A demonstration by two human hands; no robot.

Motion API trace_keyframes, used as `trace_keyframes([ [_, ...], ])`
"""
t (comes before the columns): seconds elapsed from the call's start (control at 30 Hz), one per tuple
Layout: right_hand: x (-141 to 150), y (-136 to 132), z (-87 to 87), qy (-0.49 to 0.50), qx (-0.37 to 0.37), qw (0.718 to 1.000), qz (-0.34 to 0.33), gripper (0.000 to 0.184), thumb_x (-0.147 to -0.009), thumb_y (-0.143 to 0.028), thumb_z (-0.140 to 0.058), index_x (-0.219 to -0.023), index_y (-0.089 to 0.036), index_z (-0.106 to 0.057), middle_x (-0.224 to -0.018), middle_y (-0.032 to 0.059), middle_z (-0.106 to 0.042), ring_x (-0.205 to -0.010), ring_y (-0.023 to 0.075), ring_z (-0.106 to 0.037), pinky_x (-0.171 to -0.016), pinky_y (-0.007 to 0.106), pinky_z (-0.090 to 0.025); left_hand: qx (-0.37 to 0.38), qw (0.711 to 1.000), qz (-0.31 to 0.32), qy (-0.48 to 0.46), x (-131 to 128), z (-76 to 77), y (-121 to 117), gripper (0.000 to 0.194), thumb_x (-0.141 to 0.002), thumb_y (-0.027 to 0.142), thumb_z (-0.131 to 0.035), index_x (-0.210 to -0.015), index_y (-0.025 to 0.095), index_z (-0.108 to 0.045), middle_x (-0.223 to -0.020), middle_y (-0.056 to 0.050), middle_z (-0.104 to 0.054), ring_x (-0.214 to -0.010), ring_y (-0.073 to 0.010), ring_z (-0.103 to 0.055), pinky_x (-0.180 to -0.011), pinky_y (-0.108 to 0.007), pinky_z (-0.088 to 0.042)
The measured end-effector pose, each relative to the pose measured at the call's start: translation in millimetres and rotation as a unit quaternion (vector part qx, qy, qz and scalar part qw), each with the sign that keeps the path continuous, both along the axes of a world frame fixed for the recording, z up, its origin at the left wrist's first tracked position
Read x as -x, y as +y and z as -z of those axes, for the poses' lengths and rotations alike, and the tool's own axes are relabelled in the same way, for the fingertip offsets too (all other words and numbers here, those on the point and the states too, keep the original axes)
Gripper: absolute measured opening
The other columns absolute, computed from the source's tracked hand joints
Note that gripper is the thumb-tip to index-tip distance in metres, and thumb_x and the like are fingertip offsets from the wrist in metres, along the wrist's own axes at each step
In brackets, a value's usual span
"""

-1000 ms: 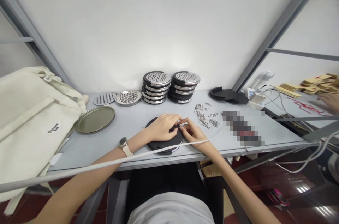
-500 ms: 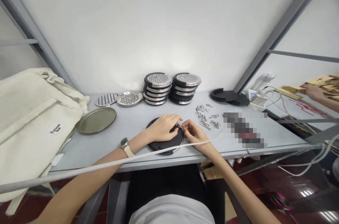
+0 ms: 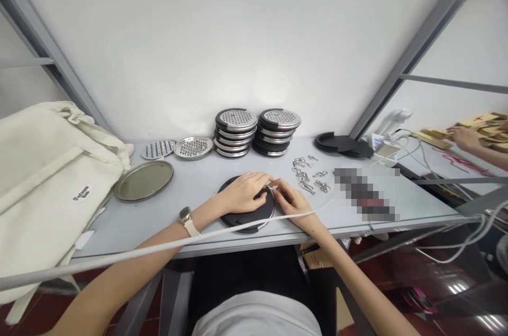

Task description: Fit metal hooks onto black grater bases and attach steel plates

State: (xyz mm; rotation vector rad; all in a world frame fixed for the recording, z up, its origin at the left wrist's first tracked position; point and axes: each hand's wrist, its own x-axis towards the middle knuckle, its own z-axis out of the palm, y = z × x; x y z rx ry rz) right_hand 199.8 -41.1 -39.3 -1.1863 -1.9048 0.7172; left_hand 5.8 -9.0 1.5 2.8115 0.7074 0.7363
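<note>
A round black disc (image 3: 246,215) lies on the grey table (image 3: 190,188) in front of me. My left hand (image 3: 241,192) rests on top of it, fingers curled down over its upper edge. My right hand (image 3: 289,197) is at the disc's right rim, its fingertips pinched on a small metal clip (image 3: 270,186) that meets the rim. The fingertips of both hands touch at the clip. A watch (image 3: 187,219) sits on my left wrist.
Several loose metal clips (image 3: 309,173) lie right of my hands. Two stacks of perforated metal-and-black discs (image 3: 256,132) stand at the back, with loose perforated plates (image 3: 178,147), a metal lid (image 3: 144,180), black rings (image 3: 343,144) and a cream bag (image 3: 47,177). Another person's hand (image 3: 464,137) works at far right.
My hands stay on the disc with only small finger shifts at the clip. The other person's hand at far right has moved up toward the wooden pieces.
</note>
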Motion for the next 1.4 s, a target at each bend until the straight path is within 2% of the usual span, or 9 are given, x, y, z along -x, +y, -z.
trace_keyframes([
  [0.43,-0.6,-4.9,-5.7,0.028,0.061,0.997,-0.025,0.020,-0.095,-0.040,-0.037,-0.096,-0.022,-0.046,-0.059,-0.0072,-0.037,-0.054,0.0116,-0.036,-0.055,0.024,-0.031,0.000,1.000,0.004,0.006,0.0,-1.1,-0.4,0.020,-0.086,0.014,-0.047,-0.106,0.017,-0.048,-0.092,-0.005,-0.058,-0.087,-0.0203,-0.056,-0.083,-0.033,-0.043],
  [0.67,0.4,-4.4,-2.4,0.028,0.077,0.996,-0.034,0.023,-0.095,-0.043,-0.036,-0.102,-0.022,-0.044,-0.064,-0.0057,-0.042,-0.056,0.0122,-0.039,-0.056,0.024,-0.033,0.014,1.000,0.022,-0.002,1.0,-1.3,-1.5,0.022,-0.084,0.013,-0.048,-0.106,0.017,-0.048,-0.095,-0.005,-0.059,-0.089,-0.0193,-0.056,-0.084,-0.032,-0.044],
  [0.8,0.1,-4.0,-2.2,0.026,0.079,0.996,-0.035,0.027,-0.094,-0.045,-0.037,-0.107,-0.022,-0.043,-0.063,-0.0060,-0.041,-0.055,0.0120,-0.038,-0.054,0.024,-0.032,0.014,1.000,0.026,-0.004,0.4,-0.5,-1.4,0.028,-0.083,0.013,-0.049,-0.110,0.018,-0.047,-0.098,-0.006,-0.059,-0.091,-0.0206,-0.057,-0.085,-0.034,-0.043],
  [1.07,0.8,-3.9,-6.1,0.036,0.077,0.995,-0.056,0.023,-0.094,-0.043,-0.039,-0.102,-0.022,-0.042,-0.058,-0.0079,-0.039,-0.051,0.0102,-0.034,-0.050,0.022,-0.029,0.009,1.000,0.001,0.005,0.0,0.4,-0.8,0.025,-0.082,0.015,-0.051,-0.106,0.018,-0.048,-0.090,-0.004,-0.059,-0.085,-0.0197,-0.057,-0.083,-0.033,-0.042],
  [1.27,1.2,-3.3,-4.2,0.024,0.050,0.997,-0.045,0.021,-0.094,-0.041,-0.039,-0.100,-0.021,-0.043,-0.059,-0.0066,-0.044,-0.052,0.0108,-0.039,-0.051,0.023,-0.032,0.003,1.000,0.002,0.013,0.1,-1.8,-2.0,0.021,-0.083,0.017,-0.049,-0.104,0.017,-0.049,-0.093,-0.005,-0.059,-0.086,-0.0208,-0.056,-0.083,-0.034,-0.041],
  [1.4,1.8,-3.4,-2.1,-0.005,0.023,0.999,-0.038,0.018,-0.092,-0.036,-0.042,-0.102,-0.021,-0.045,-0.061,-0.0063,-0.042,-0.054,0.0113,-0.041,-0.054,0.023,-0.033,0.004,1.000,0.003,0.011,-0.3,-1.8,-1.8,0.022,-0.083,0.017,-0.051,-0.105,0.018,-0.048,-0.093,-0.005,-0.059,-0.086,-0.0207,-0.056,-0.083,-0.034,-0.041],
])
